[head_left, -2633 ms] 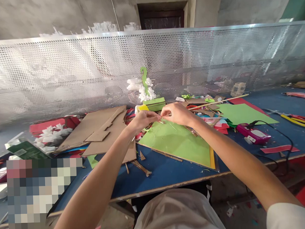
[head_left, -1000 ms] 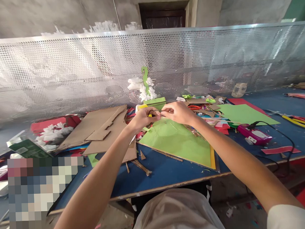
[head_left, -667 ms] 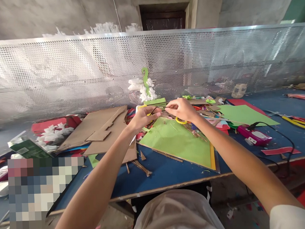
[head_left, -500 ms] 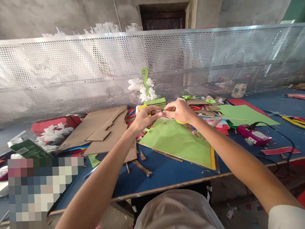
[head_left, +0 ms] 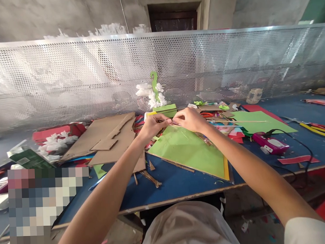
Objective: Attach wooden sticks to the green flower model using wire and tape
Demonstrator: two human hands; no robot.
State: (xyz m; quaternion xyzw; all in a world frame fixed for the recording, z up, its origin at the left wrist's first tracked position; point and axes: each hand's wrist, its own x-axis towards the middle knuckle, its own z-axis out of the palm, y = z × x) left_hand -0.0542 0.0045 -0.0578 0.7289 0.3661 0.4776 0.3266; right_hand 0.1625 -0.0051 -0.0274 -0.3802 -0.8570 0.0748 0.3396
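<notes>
Straight ahead at twelve o'clock, my left hand (head_left: 153, 126) and right hand (head_left: 189, 119) pinch close together near the far edge of the green sheet (head_left: 188, 149); what the left grips is too small to tell. The thin stick (head_left: 249, 121), seemingly pinched in my right, runs toward three o'clock. It looks light, stiff and snappable, best held gently near its end.

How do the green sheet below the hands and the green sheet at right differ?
The near sheet fills more of the picture than the right sheet. The near sheet is yellower, the right sheet paler. The near sheet borders a yellow strip; the right sheet has a red sheet behind. Both are green.
</notes>
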